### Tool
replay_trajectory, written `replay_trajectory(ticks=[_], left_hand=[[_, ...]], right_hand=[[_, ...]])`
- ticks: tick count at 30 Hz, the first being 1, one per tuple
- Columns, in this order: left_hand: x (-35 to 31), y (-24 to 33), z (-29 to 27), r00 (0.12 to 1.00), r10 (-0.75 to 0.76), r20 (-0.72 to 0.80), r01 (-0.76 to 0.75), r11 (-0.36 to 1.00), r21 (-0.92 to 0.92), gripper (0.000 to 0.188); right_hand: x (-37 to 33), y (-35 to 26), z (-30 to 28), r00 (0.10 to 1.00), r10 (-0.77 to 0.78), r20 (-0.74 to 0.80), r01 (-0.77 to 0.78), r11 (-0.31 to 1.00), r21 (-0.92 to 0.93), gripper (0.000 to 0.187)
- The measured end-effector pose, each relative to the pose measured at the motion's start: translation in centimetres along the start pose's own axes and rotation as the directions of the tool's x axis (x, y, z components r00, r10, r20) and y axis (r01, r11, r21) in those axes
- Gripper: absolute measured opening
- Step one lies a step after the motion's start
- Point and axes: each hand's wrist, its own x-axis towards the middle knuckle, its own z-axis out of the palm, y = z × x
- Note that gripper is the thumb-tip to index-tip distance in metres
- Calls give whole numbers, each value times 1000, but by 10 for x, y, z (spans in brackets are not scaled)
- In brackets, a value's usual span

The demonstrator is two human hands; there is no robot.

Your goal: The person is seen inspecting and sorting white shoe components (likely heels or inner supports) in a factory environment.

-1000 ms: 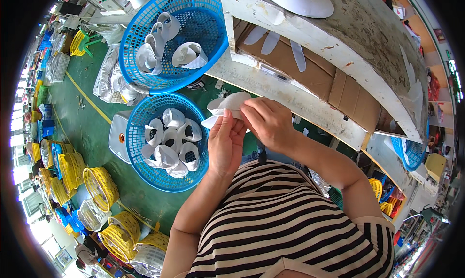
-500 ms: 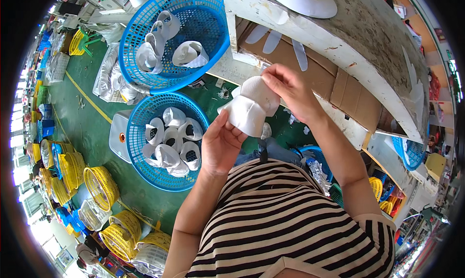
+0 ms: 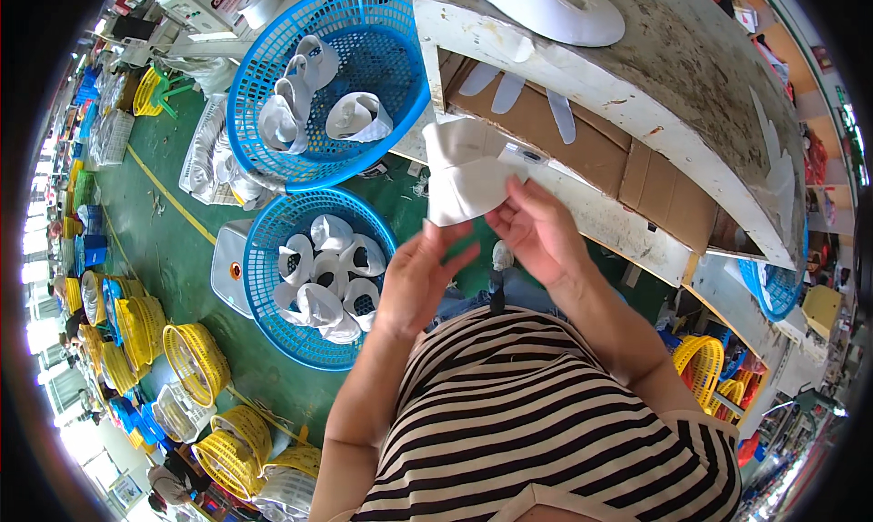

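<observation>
A white shoe upper [image 3: 468,181], curved and stitched, is held up in front of me beside the table edge. My right hand [image 3: 543,231] pinches its lower right edge between thumb and fingers. Close under its lower left corner is my left hand [image 3: 418,276], fingers apart and a little blurred; its fingertips are at or just touching the edge. Several similar white pieces [image 3: 320,304] lie in the lower blue basket [image 3: 264,317], and more white pieces [image 3: 357,115] are in the upper blue basket [image 3: 238,113].
At the right stands a worn white table [image 3: 700,95] with a white piece [image 3: 555,11] on top and cardboard [image 3: 582,126] on its shelf. Left of the baskets sit a white crate [image 3: 195,172] and a grey bin [image 3: 229,267]. Yellow baskets [image 3: 195,363] line the floor farther left.
The white shoe upper has moved up and slightly left and been turned. My left hand has shifted down from its face to below its edge; my right hand has moved from its top to its lower right.
</observation>
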Motion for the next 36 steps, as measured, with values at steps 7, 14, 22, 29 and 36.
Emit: replay_trajectory(ticks=[7, 14, 22, 29, 36], left_hand=[[5, 27, -5, 936, 320, 146, -339, 709, 619, 55], [8, 23, 19, 975, 219, 43, -222, 967, 121, 36], [-1, 8, 17, 981, 194, -11, -184, 946, 268, 27], [-10, 2, 14, 994, 106, 28, -108, 989, 98, 25], [-12, -4, 8, 997, 80, 10, -80, 997, 5, 26]], right_hand=[[3, -43, 13, 995, 0, 98, 46, 882, -469, 27], [3, -31, 6, 969, 135, 205, -25, 886, -462, 45], [-28, -5, 10, 981, 87, 172, 14, 860, -510, 33], [-42, -11, 5, 954, 266, 140, -225, 940, -256, 38], [-44, -8, -1, 955, 263, 136, -209, 924, -319, 36]])
